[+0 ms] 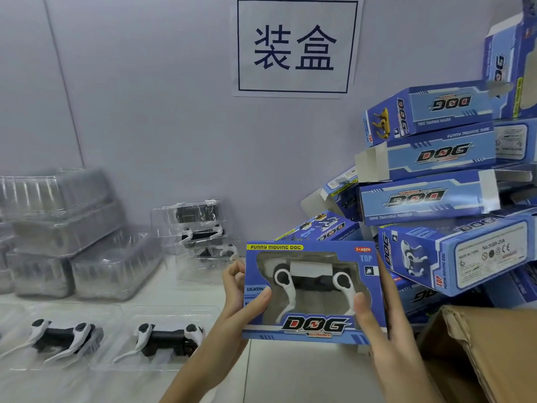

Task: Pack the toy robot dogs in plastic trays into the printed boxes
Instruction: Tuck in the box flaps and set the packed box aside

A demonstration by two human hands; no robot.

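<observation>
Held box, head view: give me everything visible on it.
The held box is blue printed cardboard with a clear front window, upright, facing the camera. Print reads "FUNNY MOVING DOG", "3+ ages", "TOP" and "DOG". Through the window shows a toy dog with white legs and dark body. The left hand grips its left edge, the right hand its right edge, thumbs on the front. It is above the table.

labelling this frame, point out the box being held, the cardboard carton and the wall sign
held box (316,327): head view, on its printed DOG logo
cardboard carton (476,344): head view, on its brown flap
wall sign (295,48): head view, between the characters
</observation>
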